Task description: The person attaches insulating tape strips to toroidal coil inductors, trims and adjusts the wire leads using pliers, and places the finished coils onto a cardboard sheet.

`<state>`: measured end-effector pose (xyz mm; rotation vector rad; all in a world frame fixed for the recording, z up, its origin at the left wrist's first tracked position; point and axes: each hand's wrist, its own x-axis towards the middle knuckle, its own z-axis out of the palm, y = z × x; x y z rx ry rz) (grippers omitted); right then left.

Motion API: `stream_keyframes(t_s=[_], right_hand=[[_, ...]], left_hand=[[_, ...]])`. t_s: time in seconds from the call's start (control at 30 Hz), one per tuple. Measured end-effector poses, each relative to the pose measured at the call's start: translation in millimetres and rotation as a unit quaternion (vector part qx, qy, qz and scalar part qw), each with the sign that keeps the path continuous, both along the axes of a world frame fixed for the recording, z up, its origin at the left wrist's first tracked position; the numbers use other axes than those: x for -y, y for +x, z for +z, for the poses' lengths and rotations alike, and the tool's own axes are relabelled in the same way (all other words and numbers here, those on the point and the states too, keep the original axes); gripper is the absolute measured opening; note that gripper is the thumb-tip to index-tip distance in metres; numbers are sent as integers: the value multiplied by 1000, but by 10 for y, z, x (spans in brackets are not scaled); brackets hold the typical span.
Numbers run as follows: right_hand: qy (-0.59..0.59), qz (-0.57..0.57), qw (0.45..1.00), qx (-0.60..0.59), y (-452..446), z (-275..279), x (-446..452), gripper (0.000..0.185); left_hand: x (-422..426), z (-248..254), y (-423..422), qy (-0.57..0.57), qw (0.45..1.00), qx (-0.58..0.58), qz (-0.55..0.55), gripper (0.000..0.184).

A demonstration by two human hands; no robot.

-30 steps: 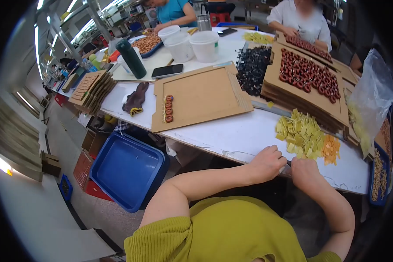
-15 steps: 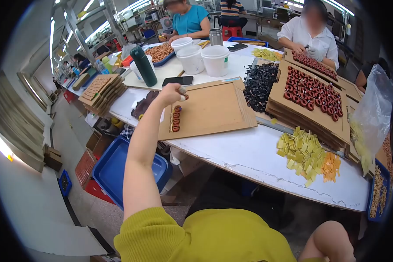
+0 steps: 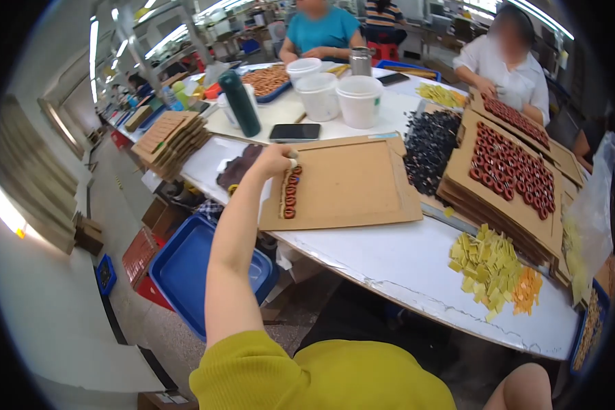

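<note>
My left hand (image 3: pixel 277 161), with white covers on its fingertips, is closed at the far end of a column of dark-red ring-shaped parts (image 3: pixel 290 201). Its fingers pinch the farthest ring, which they partly hide. The column lies along the left side of a shallow cardboard tray (image 3: pixel 348 181) on the white table. My right hand is out of view; only part of that arm shows at the bottom right.
Around the tray are a black phone (image 3: pixel 295 132), a green bottle (image 3: pixel 240 102), white buckets (image 3: pixel 359 102), black pieces (image 3: pixel 430 147), stacked trays of red rings (image 3: pixel 512 164) and yellow pieces (image 3: pixel 485 263). A blue bin (image 3: pixel 184 273) stands below left. Co-workers sit across the table.
My left hand has come down with a ring from above the tray to the far end of the column. The camera view has shifted, so the table appears lower and farther right.
</note>
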<state>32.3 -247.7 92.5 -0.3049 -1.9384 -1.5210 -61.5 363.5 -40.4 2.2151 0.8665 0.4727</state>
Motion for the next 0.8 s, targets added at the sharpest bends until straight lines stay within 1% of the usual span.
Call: stream_keyframes(t_s=[0.07,0.13,0.17,0.27,0.3,0.4,0.43,0.47,0.5,0.53,0.57,0.6,0.63,0.67,0.7,0.73,0.77,0.8], right_hand=[[-5,-21,1000,-4,16,-2,-24,27],[-9,-41,999,-3,14,7,-34,28],[-9,-48,999,-4,14,21,-32,29],[3,-59,998,-1,15,58,7,30],[9,-60,998,0,19,68,30,31],[33,-82,996,7,6,126,125,32],[40,-98,994,13,-18,149,169,33],[49,-112,992,13,-21,182,193,33],[64,-121,991,7,-1,207,193,34],[93,-120,988,-6,10,212,165,34],[127,-90,987,-45,93,199,58,35],[120,238,961,-80,235,205,-239,49],[141,78,960,-228,425,137,-450,36],[161,-83,912,-367,639,30,-622,23],[63,-102,868,-482,862,-50,-729,24],[-43,-149,787,-597,1085,-127,-836,25],[-139,-212,693,-675,1308,-202,-942,26],[-257,-347,637,-638,1599,-293,-1052,27]], left_hand=[[243,45,94,-23,999,-33,31,29],[153,-117,125,132,982,-127,-44,30],[266,-89,102,134,986,-98,-29,29],[277,-83,117,214,961,-165,55,30],[282,-74,106,238,951,-186,68,31],[260,-85,67,213,961,-160,71,28],[345,-6,56,217,963,-151,60,28],[384,37,71,180,967,-166,67,27],[308,-28,53,137,981,-126,58,26],[378,7,93,108,986,-92,91,27],[386,-5,103,140,984,-75,84,26],[395,14,138,176,979,-59,82,26],[490,52,208,164,984,-22,63,24],[624,107,271,153,987,12,46,22],[768,159,331,142,988,46,31,21],[921,205,385,156,985,67,-8,19],[1092,256,440,171,980,87,-48,17],[1266,306,482,186,973,107,-87,16]])
